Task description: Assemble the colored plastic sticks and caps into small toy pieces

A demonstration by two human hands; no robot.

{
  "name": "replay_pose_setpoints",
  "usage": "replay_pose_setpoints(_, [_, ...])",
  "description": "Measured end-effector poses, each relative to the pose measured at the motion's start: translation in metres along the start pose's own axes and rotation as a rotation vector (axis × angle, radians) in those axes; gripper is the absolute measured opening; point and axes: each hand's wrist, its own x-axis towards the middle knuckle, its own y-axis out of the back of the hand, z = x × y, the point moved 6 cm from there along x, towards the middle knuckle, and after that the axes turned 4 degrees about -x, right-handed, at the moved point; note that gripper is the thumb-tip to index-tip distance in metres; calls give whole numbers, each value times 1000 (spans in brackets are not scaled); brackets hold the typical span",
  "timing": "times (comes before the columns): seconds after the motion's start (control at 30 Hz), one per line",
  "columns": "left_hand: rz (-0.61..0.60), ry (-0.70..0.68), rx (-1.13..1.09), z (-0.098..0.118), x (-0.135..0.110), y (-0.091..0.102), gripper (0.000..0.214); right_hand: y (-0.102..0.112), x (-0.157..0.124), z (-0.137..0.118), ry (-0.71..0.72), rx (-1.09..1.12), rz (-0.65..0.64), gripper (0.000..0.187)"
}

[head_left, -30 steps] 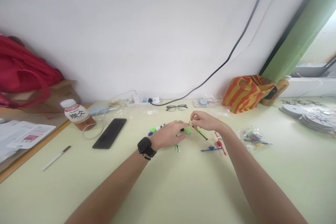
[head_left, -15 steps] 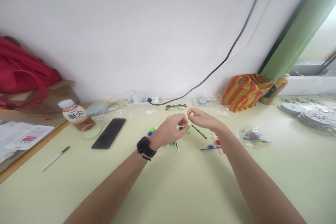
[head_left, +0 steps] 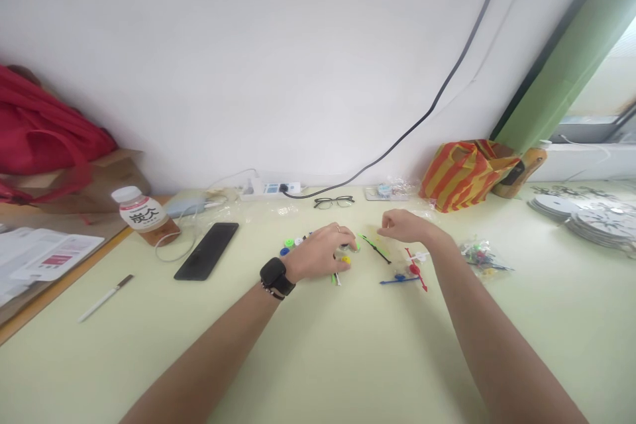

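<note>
My left hand point(head_left: 320, 252), with a black watch on its wrist, is low over a group of small coloured plastic parts. Its thumb and fingers are apart, and a yellow disc point(head_left: 346, 259) lies between them by the thumb tip. Blue and green discs point(head_left: 289, 244) show to its left. My right hand point(head_left: 405, 226) is closed in a pinch above the table; what its fingertips hold, if anything, is hidden. Under and between the hands lie a green and a black arrow pointer point(head_left: 380, 252), a red arrow point(head_left: 419, 271) and a blue arrow point(head_left: 397, 280).
A clear bag of mixed parts point(head_left: 481, 257) lies to the right, stacked discs point(head_left: 601, 222) beyond it. Left are a phone point(head_left: 207, 252), a pen point(head_left: 105, 299) and a drink bottle point(head_left: 146, 217). Glasses point(head_left: 334, 202), a power strip point(head_left: 271, 190) and a striped bag point(head_left: 462, 175) line the wall.
My hands have moved apart. The right hand has shifted right, uncovering the red arrow. The left hand has lowered, and its fingers have spread from their pinch on the yellow disc.
</note>
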Motion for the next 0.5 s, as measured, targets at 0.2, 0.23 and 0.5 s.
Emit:
replay_pose_setpoints(0.2, [-18, 92, 36, -13, -2, -1, 26, 6, -25, 35, -83, -26, -256, 13])
replay_pose_setpoints(0.23, [-23, 97, 39, -14, -2, -2, 25, 5, -29, 39, -87, -14, -319, 15])
replay_pose_setpoints(0.5, [-10, 72, 29, -15, -1, -3, 22, 18, -45, 63, -162, 84, -369, 38])
